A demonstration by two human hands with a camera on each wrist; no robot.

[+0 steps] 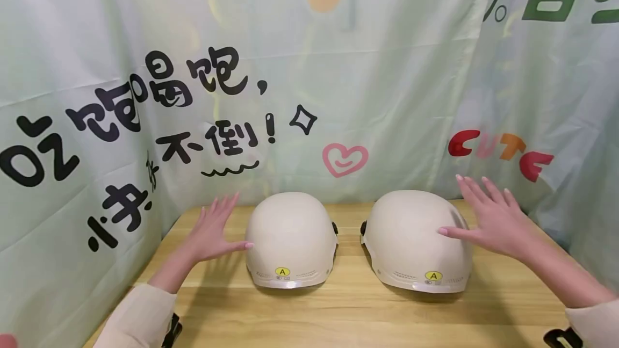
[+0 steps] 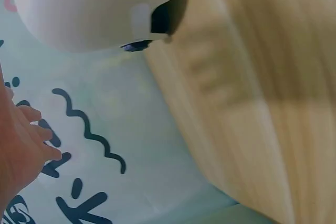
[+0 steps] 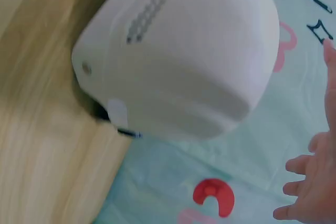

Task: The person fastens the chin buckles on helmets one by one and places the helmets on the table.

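Observation:
Two cream helmets stand side by side on the wooden table, domes up, each with a yellow "A" sticker low on the side facing me. Beside the left helmet [image 1: 291, 235] is my left hand [image 1: 215, 230], fingers spread and straight, its thumb tip overlapping the helmet's edge in the head view. My right hand [image 1: 498, 219] hovers by the right helmet [image 1: 411, 235], fingers spread, thumb pointing across its dome. Neither hand grips anything. In the right wrist view the right helmet [image 3: 178, 61] carries a shadow, with the fingers [image 3: 310, 182] at the right edge.
Pale green cloth [image 1: 387, 95] with printed lettering and a pink heart [image 1: 345, 160] hangs behind and on both sides of the table [image 1: 300, 324]. Black straps show at both wrists under the cream sleeves [image 1: 137, 316]. A gap separates the helmets.

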